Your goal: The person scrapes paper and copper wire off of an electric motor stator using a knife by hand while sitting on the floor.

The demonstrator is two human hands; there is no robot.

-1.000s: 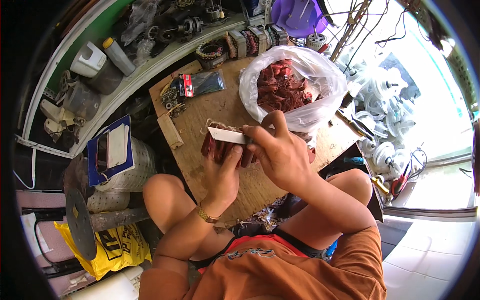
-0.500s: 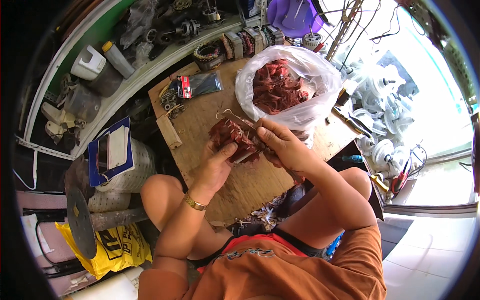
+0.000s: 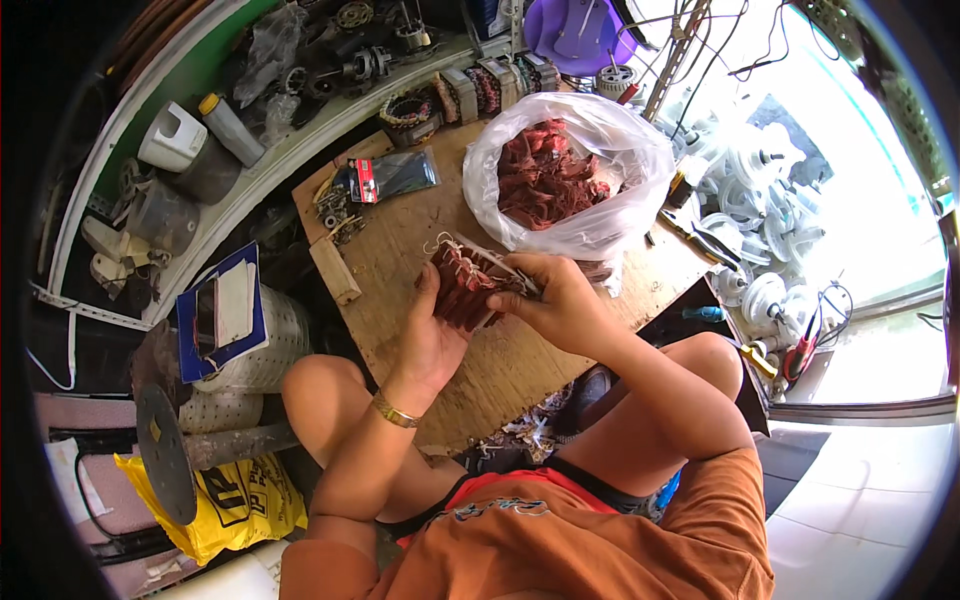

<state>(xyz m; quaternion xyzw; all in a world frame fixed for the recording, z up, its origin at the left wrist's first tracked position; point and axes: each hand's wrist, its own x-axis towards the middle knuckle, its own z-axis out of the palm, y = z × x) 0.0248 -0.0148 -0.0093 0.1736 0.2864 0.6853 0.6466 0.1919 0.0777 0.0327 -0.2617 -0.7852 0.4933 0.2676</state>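
Above the wooden board, my two hands hold a dark red bundle [image 3: 465, 290], laced with pale cord along its upper edge, that looks like motor windings. My left hand [image 3: 430, 340] cups it from the left, thumb up along its side and the other fingers hidden beneath. At its right end, my right hand [image 3: 545, 300] is closed, with thumb and forefinger pressed on the edge. A thin greyish strip [image 3: 480, 250] runs along the bundle's top toward my right fingers; I cannot tell what it is. A pale loop of cord sticks out at the upper left.
Just beyond stands a white plastic bag [image 3: 485, 185] holding dark red tangled material [image 3: 545, 180]. Packaged item [image 3: 400, 175], small metal parts [image 3: 335, 205] and a wood strip [image 3: 333, 268] lie on the board's left. Pliers [image 3: 705, 245] lie right; wound motor cores [image 3: 460, 95] line the back.
The bundle has turned, so its laced edge and ridged side now show more. My right hand has shifted slightly down its right end, and my left thumb has moved off its front.
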